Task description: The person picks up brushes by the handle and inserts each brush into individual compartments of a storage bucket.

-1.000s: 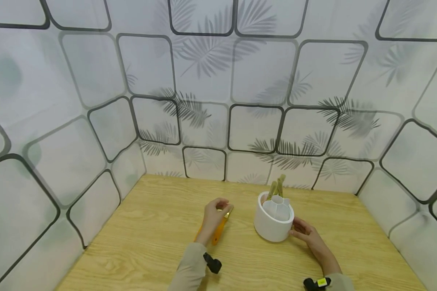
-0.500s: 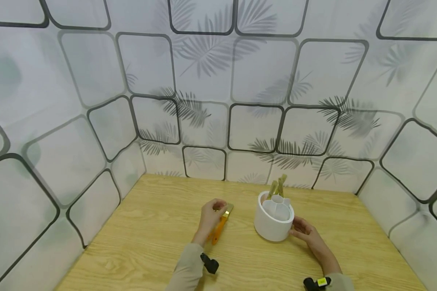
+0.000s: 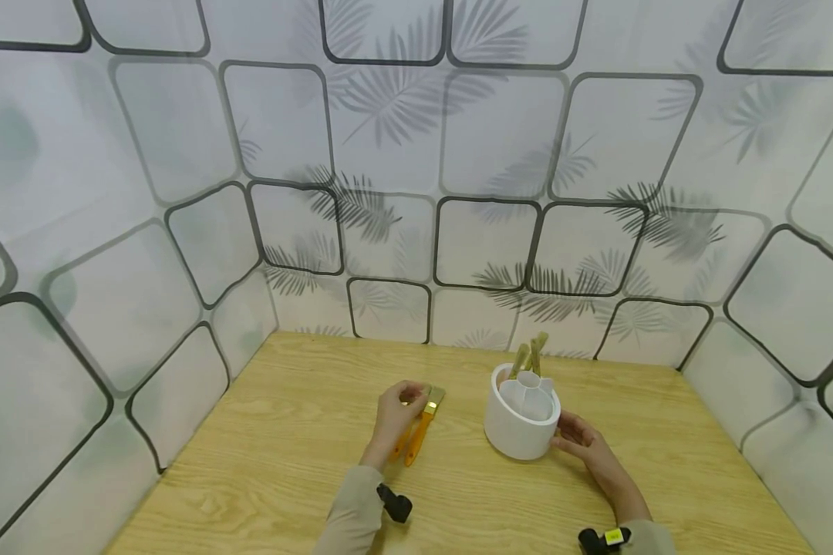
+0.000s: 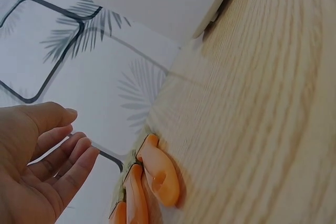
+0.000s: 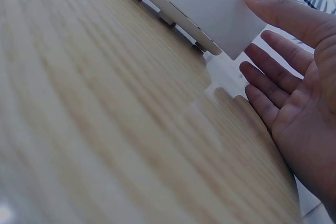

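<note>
Paintbrushes with orange handles and pale bristles lie side by side on the table; the rightmost paintbrush [image 3: 419,435] shows whole in the head view. Over their bristle ends hovers my left hand [image 3: 394,416], fingers loosely curved and nothing between them. In the left wrist view, three orange handles [image 4: 161,177] stand beside that hand [image 4: 47,166]. To the right is a round white desk organizer [image 3: 521,428] with inner compartments; several pale bristle ends [image 3: 536,354] rise from its back. My right hand [image 3: 590,455] rests its thumb against the organizer's side, fingers extended around it.
The wooden table [image 3: 284,478] meets a patterned wall covering [image 3: 389,231] at the back and both sides. Small dark feet [image 5: 168,19] show under the organizer's base in the right wrist view.
My left hand has shifted a little left, off the rightmost paintbrush, and more of the brushes shows. The right hand and the organizer stay in place.
</note>
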`<action>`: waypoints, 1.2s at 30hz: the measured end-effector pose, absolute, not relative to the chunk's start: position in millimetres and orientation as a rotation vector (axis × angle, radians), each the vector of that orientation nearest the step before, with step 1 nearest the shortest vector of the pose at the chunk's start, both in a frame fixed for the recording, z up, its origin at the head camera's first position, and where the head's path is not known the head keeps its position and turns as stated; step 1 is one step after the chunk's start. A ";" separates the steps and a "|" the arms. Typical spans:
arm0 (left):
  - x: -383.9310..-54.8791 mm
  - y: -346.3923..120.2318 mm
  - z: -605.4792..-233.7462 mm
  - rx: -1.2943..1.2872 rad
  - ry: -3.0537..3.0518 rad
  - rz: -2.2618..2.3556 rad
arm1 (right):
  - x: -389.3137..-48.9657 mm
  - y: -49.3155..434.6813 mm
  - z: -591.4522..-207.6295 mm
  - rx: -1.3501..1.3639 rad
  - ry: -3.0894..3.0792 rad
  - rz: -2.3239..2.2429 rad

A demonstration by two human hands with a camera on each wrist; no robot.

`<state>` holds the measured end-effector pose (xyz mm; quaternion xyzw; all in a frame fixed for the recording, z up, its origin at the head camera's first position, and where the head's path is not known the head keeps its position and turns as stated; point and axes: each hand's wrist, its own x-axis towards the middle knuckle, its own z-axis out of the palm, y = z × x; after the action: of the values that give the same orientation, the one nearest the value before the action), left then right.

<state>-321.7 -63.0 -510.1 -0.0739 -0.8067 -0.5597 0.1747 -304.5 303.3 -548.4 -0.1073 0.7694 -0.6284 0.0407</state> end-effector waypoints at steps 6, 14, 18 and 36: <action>-323.6 -66.7 -514.4 -0.221 -2.277 -1.567 | -304.6 303.1 -548.2 -0.286 2.373 -1.912; -323.4 -71.0 -517.3 -0.158 -2.309 -1.580 | -305.5 303.8 -549.2 -0.285 2.380 -1.917; -322.0 -72.7 -516.0 -0.161 -2.321 -1.570 | -305.6 304.0 -549.4 -0.309 2.365 -1.928; -318.9 -79.5 -516.9 -0.189 -2.386 -1.540 | -305.1 307.1 -549.6 -0.473 2.291 -1.985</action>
<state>-318.9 -79.5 -516.9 -0.0655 -0.8292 -0.5352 0.1472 -305.1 307.1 -549.6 -0.1539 0.7462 -0.6466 0.0370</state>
